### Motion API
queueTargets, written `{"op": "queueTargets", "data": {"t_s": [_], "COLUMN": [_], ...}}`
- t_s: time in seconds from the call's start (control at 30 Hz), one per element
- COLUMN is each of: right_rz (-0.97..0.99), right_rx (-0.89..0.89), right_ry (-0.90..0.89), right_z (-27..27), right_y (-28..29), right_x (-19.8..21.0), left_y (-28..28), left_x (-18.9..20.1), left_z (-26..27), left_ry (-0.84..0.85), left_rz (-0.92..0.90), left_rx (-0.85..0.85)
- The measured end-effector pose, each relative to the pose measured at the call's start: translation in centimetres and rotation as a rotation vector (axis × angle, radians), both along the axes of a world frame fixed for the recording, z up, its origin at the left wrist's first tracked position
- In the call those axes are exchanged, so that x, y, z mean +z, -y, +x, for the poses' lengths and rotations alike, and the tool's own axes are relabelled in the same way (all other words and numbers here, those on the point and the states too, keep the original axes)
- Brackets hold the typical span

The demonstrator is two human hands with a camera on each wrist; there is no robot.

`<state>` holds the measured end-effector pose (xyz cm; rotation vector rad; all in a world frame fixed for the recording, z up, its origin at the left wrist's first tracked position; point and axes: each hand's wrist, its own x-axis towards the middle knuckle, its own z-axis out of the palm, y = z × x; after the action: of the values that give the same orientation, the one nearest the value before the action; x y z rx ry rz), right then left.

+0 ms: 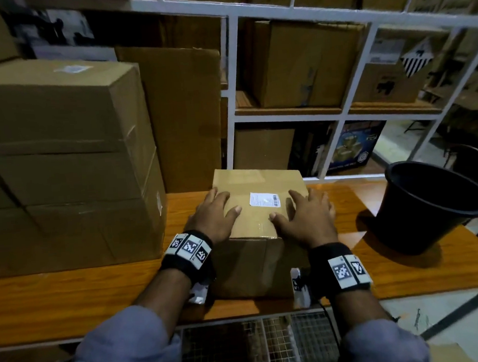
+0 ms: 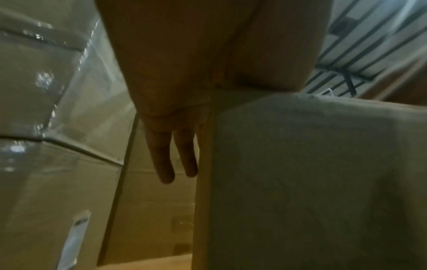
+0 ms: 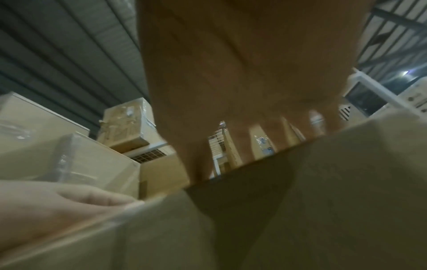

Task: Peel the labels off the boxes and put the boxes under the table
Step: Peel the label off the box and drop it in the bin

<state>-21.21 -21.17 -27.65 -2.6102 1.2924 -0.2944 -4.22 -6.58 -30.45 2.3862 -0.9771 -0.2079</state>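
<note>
- Cardboard is filling the left of the head view: a stack of large boxes (image 1: 60, 153) is sitting on the orange wooden table (image 1: 70, 294), and the top one is bearing a pale label (image 1: 71, 69).
- Behind the stack, a tall flat carton (image 1: 182, 114) is standing upright against the white shelving (image 1: 340, 111).
- The left hand (image 1: 216, 215) is lying on the left part of the small box's top, fingers straight and spread, gripping nothing; in the left wrist view its fingers (image 2: 165, 160) are hanging down beside the box's left face.
- The small box (image 1: 260, 221) is resting on the table near its front edge, between the two hands, with its top taped shut.
- A white label (image 1: 264, 199) is sitting flat on the box top, between the hands and touching neither.
- The right hand (image 1: 305, 218) is pressing flat on the right part of the top, fingers apart and extended, thumb pointing toward the left hand; in the right wrist view its fingers (image 3: 265, 135) are reaching over the box edge.
- A black bucket (image 1: 429, 204) is standing on the table's right end, well apart from the small box.
</note>
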Motion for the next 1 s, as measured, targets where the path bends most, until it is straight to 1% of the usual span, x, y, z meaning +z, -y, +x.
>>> {"op": "queueTargets", "data": {"t_s": [0.03, 0.1, 0.17, 0.23, 0.3, 0.4, 0.5, 0.57, 0.6, 0.67, 0.73, 0.87, 0.93, 1.0], "right_rz": [0.063, 0.156, 0.145, 0.137, 0.133, 0.132, 0.184, 0.123, 0.064, -0.052, -0.088, -0.021, 0.037, 0.031], "right_rx": [-0.012, -0.021, -0.057, -0.121, -0.171, -0.192, -0.149, -0.12, -0.111, -0.066, -0.006, 0.144, 0.205, 0.222], "right_ry": [-0.046, -0.083, -0.107, -0.127, -0.13, -0.122, -0.149, -0.133, -0.125, -0.156, -0.181, -0.17, -0.152, -0.104], "right_z": [0.1, 0.2, 0.4, 1.0, 1.7, 2.5, 3.1, 3.0, 3.0, 2.9, 3.2, 3.7, 3.7, 4.0], "right_y": [0.1, -0.3, -1.2, -2.2, -2.9, -3.8, -4.5, -4.8, -4.7, -4.1, -2.9, 0.1, 1.3, 2.5], "right_x": [-0.1, -0.6, -0.8, -0.7, -0.4, 0.4, 0.7, 1.1, 1.4, 2.3, 2.9, 3.7, 4.1, 4.2], "left_y": [0.2, 0.4, 0.7, 1.0, 1.4, 2.0, 2.9, 2.9, 2.7, 2.5, 2.3, 2.4, 2.4, 2.3], "left_x": [-0.1, -0.1, 0.3, 0.9, 1.5, 1.2, 0.6, 0.7, 0.8, 0.6, 0.1, -0.2, 0.1, 0.5], "left_z": [0.1, 0.4, 0.6, 0.5, 0.3, 0.1, 0.4, 1.1, 1.7, 3.1, 4.8, 7.3, 7.9, 8.0], "left_ry": [-0.027, -0.058, -0.016, 0.065, 0.101, 0.056, -0.001, 0.009, 0.017, 0.026, 0.032, 0.043, 0.038, 0.019], "left_rz": [0.002, -0.017, -0.001, 0.043, 0.051, 0.067, 0.035, -0.008, -0.026, -0.062, -0.096, -0.103, -0.072, -0.033], "left_rx": [-0.014, -0.024, 0.026, 0.144, 0.253, 0.332, 0.439, 0.516, 0.521, 0.438, 0.311, 0.142, 0.096, 0.082]}}
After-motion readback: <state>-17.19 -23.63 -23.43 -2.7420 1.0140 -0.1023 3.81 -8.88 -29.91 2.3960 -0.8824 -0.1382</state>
